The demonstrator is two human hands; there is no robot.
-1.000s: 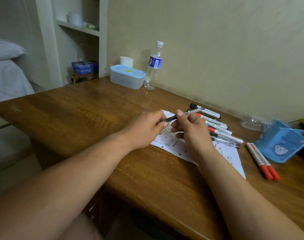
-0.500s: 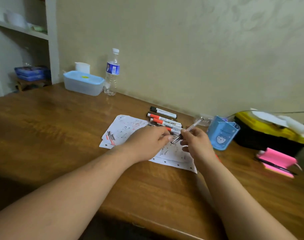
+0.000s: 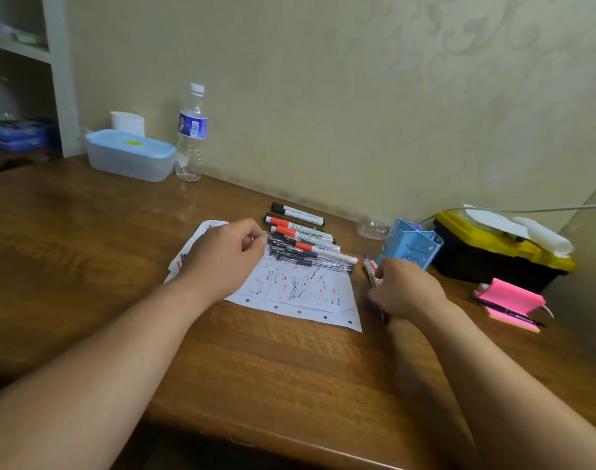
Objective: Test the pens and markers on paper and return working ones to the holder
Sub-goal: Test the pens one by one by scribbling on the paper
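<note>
Left grip: the left grip (image 3: 222, 262) lies on the paper (image 3: 300, 295), fingers curled, fingertips at the capped ends of the pile of pens and markers (image 3: 303, 244) — I cannot tell whether it pinches anything.
Right grip: the right grip (image 3: 405, 290) rests on the counter (image 3: 255, 361) just off the paper's edge, fingers clenched round a white-and-red marker (image 3: 372, 270), whose end sticks out toward the back edge.
Paper: a punched sheet covered in short red and black test strokes, lying flat mid-counter, its far part under the pile.
Pile: clear pens with black caps and white markers with red or black caps, side by side, roughly parallel to the back edge; a black-capped marker (image 3: 296, 213) lies nearest the wall.
Holder: the blue holder (image 3: 408, 249) stands upright near the back edge, just beyond the right grip; its inside is not visible from here.
Back edge, toward the shelf corner: a lidded plastic box (image 3: 130, 156) with a water bottle (image 3: 192, 130) standing just beside it.
Far corner by the holder: a yellow-and-black toolbox (image 3: 500, 252) — white cloth or paper heaped on its lid.
In front of the toolbox: a pink sticky-note pad (image 3: 508, 301) with a black pen (image 3: 507, 313) lying across it.
Between pile and holder: a clear plastic piece (image 3: 374, 227), too blurred to name.
</note>
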